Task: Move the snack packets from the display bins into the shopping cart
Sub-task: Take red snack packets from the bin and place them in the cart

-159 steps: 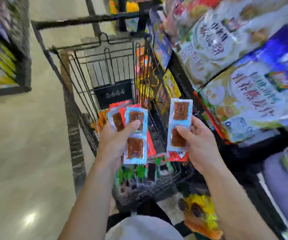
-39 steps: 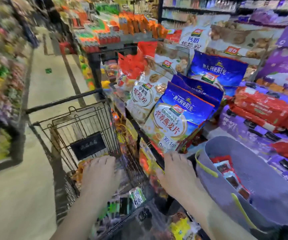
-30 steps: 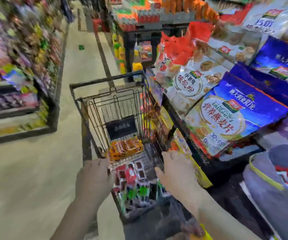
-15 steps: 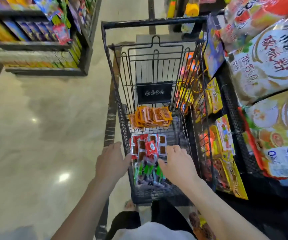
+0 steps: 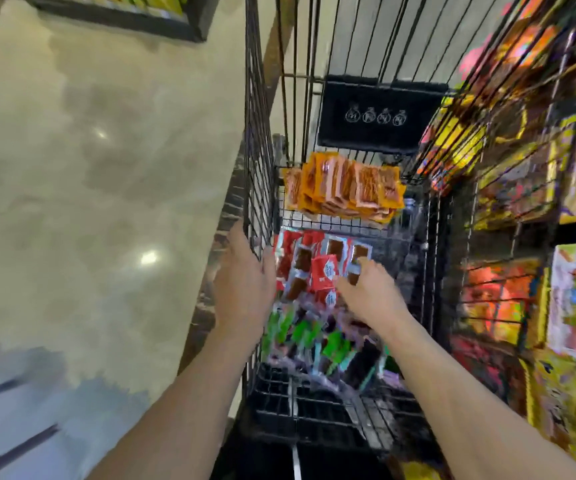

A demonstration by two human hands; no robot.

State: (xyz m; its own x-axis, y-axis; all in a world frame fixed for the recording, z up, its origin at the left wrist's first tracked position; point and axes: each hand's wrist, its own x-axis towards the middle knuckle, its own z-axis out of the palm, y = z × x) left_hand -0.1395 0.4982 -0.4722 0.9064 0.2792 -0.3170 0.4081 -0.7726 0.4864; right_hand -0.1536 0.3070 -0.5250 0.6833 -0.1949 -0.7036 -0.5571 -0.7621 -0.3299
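Snack packets in the shopping cart (image 5: pixel 262 133), seen from above. The packets lie on the cart's wire floor in three groups sorted by colour. A fanned stack of orange packets (image 5: pixel 345 185) is at the far end, below the black placard (image 5: pixel 380 116). Red-and-blue packets (image 5: pixel 321 275) with brown contents lie in the middle, and green packets (image 5: pixel 307 337) are nearest the person, partly blurred. The grouping suggests that each kind is laid down as its own batch, so the piles do not mix.

The right hand (image 5: pixel 369 296) is inside the basket. Its fingers are loosely extended and rest on the red-and-blue pile, grasping nothing visible. This reads as setting down or squaring the pile. The left hand (image 5: pixel 245 289) is released and flat, with straight fingers against the cart's left wire wall beside the same pile, probably to steady the cart.

Packed display racks (image 5: pixel 508 202) stand just beside the cart's right wall, which keeps the carry short. A glossy floor (image 5: pixel 89 168) lies to the left, with a low shelf (image 5: pixel 124 12) beyond it. No display bin can be made out clearly, so how many packets remain to be moved cannot be judged.
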